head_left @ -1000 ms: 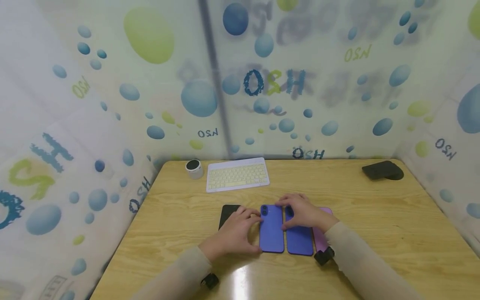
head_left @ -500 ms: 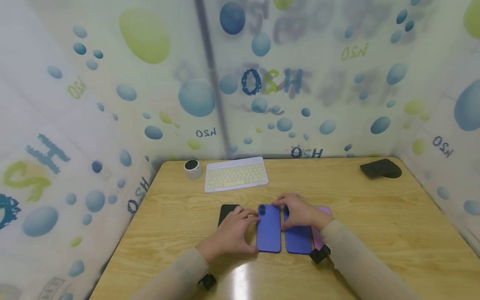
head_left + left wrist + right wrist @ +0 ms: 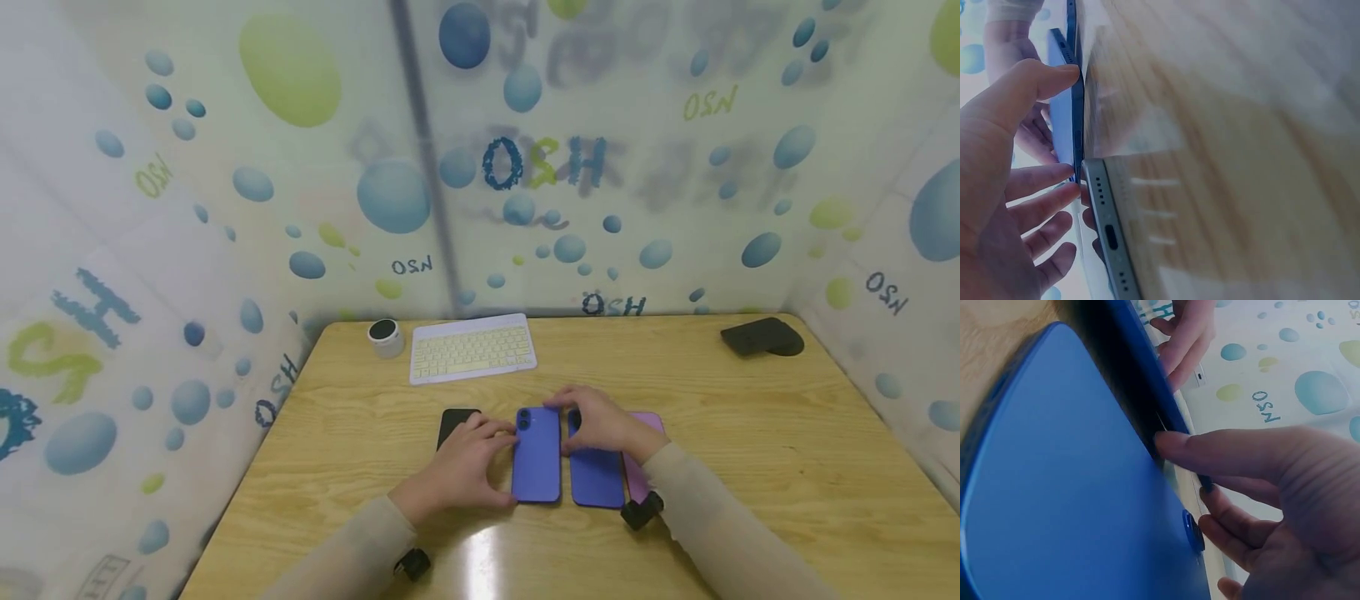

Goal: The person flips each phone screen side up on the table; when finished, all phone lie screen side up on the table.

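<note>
A blue smartphone (image 3: 536,467) lies camera side up between the two hands. My left hand (image 3: 465,467) holds it along its left edge, thumb at the near corner and fingertips farther up. The left wrist view shows that thumb (image 3: 1060,78) against the phone's edge. At the far right corner my right hand (image 3: 596,421) grips the same phone, fingers at the top and thumb (image 3: 1175,447) on the right edge. Under the right hand lies a second blue smartphone (image 3: 1072,475), its top partly covered. A black smartphone (image 3: 453,423) is mostly hidden by the left hand.
A purple smartphone (image 3: 637,475) lies partly under the right wrist. Behind stand a white keyboard (image 3: 472,348) and a small white cylinder with a dark top (image 3: 386,337). Flat black objects (image 3: 761,337) lie at the table's far right. A printed curtain (image 3: 480,167) encloses the table.
The held blue smartphone has shifted slightly left, widening the gap to the second one, and both hands have moved with it. The view has also shifted a little.
</note>
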A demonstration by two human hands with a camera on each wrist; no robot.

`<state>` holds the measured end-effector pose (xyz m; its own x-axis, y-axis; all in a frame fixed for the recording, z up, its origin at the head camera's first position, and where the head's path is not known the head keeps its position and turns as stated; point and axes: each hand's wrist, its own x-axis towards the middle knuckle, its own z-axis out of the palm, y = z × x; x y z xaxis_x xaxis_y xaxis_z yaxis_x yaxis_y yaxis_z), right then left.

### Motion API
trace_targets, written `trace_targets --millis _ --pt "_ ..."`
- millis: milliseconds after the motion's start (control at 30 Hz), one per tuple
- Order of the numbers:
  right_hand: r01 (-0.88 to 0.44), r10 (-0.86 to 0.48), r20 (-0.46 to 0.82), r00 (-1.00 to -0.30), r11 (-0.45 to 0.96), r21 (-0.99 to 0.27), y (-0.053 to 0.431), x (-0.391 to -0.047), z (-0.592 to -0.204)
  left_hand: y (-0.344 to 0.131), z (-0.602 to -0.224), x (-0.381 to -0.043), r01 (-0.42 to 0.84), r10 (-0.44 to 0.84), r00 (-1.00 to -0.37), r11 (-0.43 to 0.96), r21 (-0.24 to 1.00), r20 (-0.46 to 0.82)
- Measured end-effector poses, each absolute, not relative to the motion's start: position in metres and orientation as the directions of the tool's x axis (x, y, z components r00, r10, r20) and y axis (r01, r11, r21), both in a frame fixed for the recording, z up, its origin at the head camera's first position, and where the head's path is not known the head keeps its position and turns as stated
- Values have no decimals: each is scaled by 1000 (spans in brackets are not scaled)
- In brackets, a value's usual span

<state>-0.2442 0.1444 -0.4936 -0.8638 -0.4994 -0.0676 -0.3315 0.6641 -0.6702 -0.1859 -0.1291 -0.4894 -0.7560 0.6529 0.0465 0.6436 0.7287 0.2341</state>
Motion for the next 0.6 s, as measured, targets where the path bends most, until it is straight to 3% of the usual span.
trace_targets --millis 600 --pt "-320 -490 -12 -872 588 -743 146 -237 -482 -128 -490 -184 659 672 -738 701 270 58"
